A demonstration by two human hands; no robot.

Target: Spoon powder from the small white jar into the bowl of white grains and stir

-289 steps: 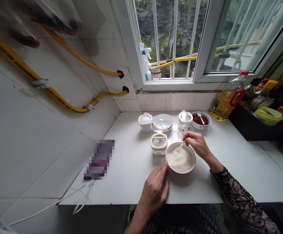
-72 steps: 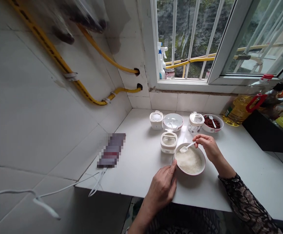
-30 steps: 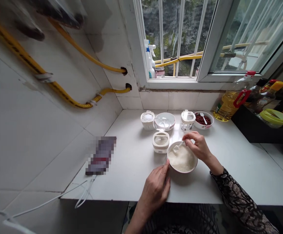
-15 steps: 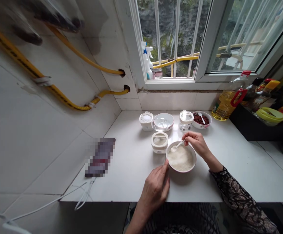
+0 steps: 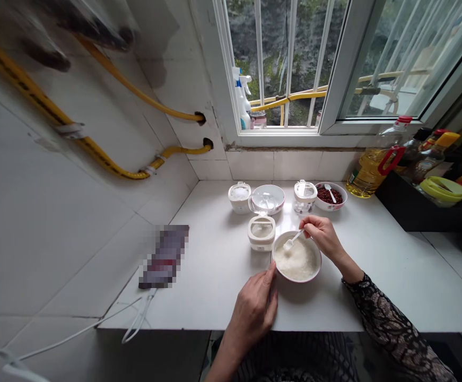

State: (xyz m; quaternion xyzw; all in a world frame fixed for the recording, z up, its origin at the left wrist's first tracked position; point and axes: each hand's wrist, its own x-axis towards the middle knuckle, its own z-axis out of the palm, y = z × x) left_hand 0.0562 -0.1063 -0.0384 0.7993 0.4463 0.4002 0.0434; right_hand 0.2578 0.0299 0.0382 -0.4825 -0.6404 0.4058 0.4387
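A white bowl with a pink rim stands on the white counter, filled with fine white grains. My left hand rests against the bowl's near left side, fingers on its rim. My right hand pinches a small white spoon above the bowl, its tip down at the white grains. Just beyond the bowl stands a squat lidded jar with white contents.
Along the wall stand a white jar, a glass-covered bowl, a glass jar and a bowl of red beans. A cooking oil bottle stands to the right. A pixelated flat object with a white cable lies left.
The spoon tip has shifted slightly right inside the bowl, and the whole view has moved a little. My left hand stays at the bowl.
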